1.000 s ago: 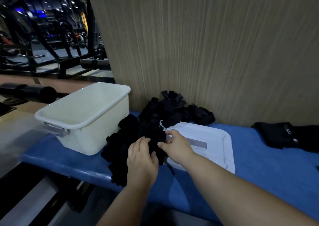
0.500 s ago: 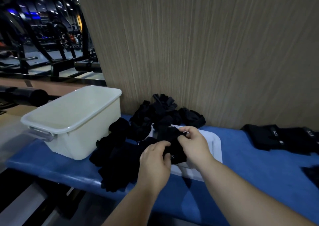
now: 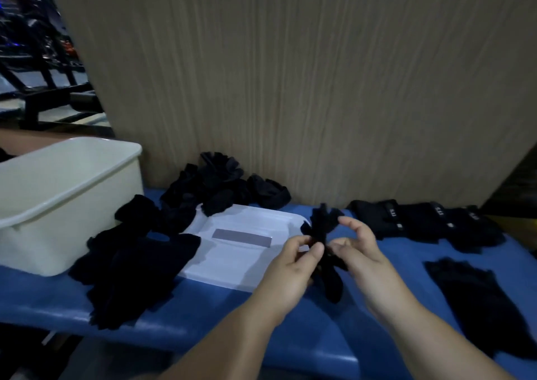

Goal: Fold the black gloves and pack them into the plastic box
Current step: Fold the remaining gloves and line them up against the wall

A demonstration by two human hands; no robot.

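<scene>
Between the hands, above the blue counter (image 3: 203, 324), one black glove (image 3: 322, 228) hangs bunched; the left hand (image 3: 287, 273) pinches it; the right hand (image 3: 363, 253) curls beside it, grip unclear; the plastic box (image 3: 72, 220), far left, shows none packed; a loose pile (image 3: 136, 263) waits, so most work seems left.

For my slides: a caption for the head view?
Left hand pinches a black glove, right hand close beside, above the blue bench.

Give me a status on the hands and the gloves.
Left hand pinching one glove; right hand beside it, grip unclear. Box open, left. Glove pile lies between.
</scene>
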